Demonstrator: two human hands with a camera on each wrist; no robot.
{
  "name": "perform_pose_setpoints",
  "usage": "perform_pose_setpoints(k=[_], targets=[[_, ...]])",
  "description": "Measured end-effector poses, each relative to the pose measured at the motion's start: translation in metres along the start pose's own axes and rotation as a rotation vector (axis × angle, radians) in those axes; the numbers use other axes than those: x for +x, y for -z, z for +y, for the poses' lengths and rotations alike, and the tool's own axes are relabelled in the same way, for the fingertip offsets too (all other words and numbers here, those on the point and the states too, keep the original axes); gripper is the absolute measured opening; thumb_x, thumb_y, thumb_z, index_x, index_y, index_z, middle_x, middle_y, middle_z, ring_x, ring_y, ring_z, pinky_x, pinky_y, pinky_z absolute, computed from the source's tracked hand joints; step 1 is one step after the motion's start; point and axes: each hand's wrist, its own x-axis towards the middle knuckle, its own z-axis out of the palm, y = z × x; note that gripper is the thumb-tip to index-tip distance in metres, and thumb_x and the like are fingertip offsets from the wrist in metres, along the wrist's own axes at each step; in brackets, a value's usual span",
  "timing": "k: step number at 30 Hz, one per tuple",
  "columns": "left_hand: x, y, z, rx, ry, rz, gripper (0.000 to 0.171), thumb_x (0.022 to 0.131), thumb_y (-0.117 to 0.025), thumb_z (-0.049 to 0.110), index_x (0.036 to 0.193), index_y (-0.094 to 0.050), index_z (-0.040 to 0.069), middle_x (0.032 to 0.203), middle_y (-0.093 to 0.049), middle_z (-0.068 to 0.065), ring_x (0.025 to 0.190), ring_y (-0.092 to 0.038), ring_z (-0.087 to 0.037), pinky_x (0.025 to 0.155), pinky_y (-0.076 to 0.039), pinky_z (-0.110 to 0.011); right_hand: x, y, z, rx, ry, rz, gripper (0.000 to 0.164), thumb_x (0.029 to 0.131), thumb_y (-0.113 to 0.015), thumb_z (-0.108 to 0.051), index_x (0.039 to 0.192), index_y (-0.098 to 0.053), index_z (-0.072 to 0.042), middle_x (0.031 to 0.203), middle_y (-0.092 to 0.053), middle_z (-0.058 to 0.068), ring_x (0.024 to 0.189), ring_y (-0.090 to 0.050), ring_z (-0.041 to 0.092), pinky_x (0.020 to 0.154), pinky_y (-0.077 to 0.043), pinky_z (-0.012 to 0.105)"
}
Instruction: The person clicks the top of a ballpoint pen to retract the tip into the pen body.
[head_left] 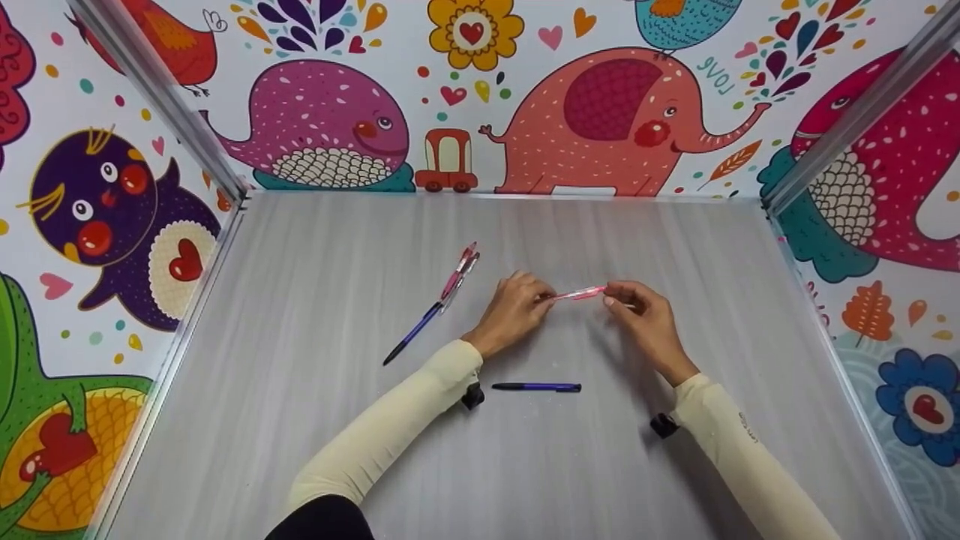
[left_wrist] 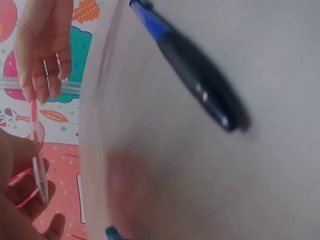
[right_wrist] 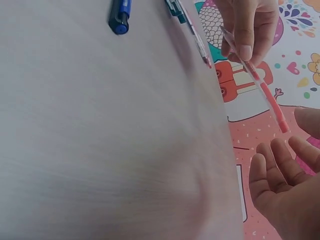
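Note:
A translucent pen with pink parts [head_left: 580,293] is held above the grey table, almost level in the head view. My left hand [head_left: 516,309] pinches it near its pointed end between thumb and fingers. At the pink end is my right hand [head_left: 649,324]; in the right wrist view its fingers [right_wrist: 281,162] are spread and loosely bent, with a small gap between them and the pen. A blue pen with a black grip [head_left: 537,388] lies on the table just below my hands.
Left of my hands, another blue pen [head_left: 412,333] lies slanted on the table [head_left: 300,420], its upper end meeting a pink pen [head_left: 453,279] and a clear one beside it. Metal rails and printed cartoon walls [head_left: 330,120] border the table.

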Motion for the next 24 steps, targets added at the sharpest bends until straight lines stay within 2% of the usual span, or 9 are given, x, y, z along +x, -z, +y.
perform_pose_setpoints(k=[3, 9, 18, 24], targets=[[-0.001, -0.001, 0.006, -0.007, -0.014, -0.001, 0.010, 0.101, -0.082, 0.012, 0.110, -0.086, 0.009, 0.105, -0.080, -0.002, 0.100, -0.067, -0.020, 0.089, -0.050, -0.041, -0.004, 0.001, 0.000, -0.001, -0.005, -0.003, 0.028, 0.104, -0.078, -0.010, 0.131, -0.075, -0.002, 0.125, -0.075, 0.018, 0.109, -0.069, 0.018, 0.091, -0.057, 0.020], [-0.002, -0.005, 0.016, -0.021, -0.045, -0.002, 0.008, 0.100, -0.082, 0.012, 0.107, -0.086, 0.008, 0.102, -0.080, -0.003, 0.100, -0.068, -0.021, 0.089, -0.053, -0.043, -0.011, 0.004, 0.001, 0.051, 0.019, 0.027, 0.029, 0.102, -0.078, -0.004, 0.130, -0.075, 0.002, 0.121, -0.074, 0.024, 0.108, -0.071, 0.020, 0.093, -0.057, 0.022], [-0.007, -0.012, 0.030, -0.079, -0.052, -0.039, 0.009, 0.100, -0.082, 0.011, 0.108, -0.085, 0.007, 0.103, -0.080, -0.003, 0.099, -0.069, -0.020, 0.089, -0.054, -0.033, -0.022, 0.008, -0.006, 0.048, 0.056, 0.058, 0.030, 0.102, -0.077, 0.000, 0.131, -0.073, 0.005, 0.119, -0.074, 0.024, 0.109, -0.071, 0.018, 0.096, -0.056, 0.021], [-0.011, -0.014, 0.038, -0.145, -0.033, -0.065, 0.010, 0.100, -0.082, 0.009, 0.110, -0.084, 0.007, 0.105, -0.079, -0.002, 0.101, -0.067, -0.015, 0.091, -0.054, -0.026, -0.026, 0.010, -0.013, 0.050, 0.079, 0.062, 0.032, 0.101, -0.077, 0.001, 0.133, -0.073, 0.001, 0.120, -0.074, 0.021, 0.111, -0.070, 0.020, 0.098, -0.056, 0.022]])
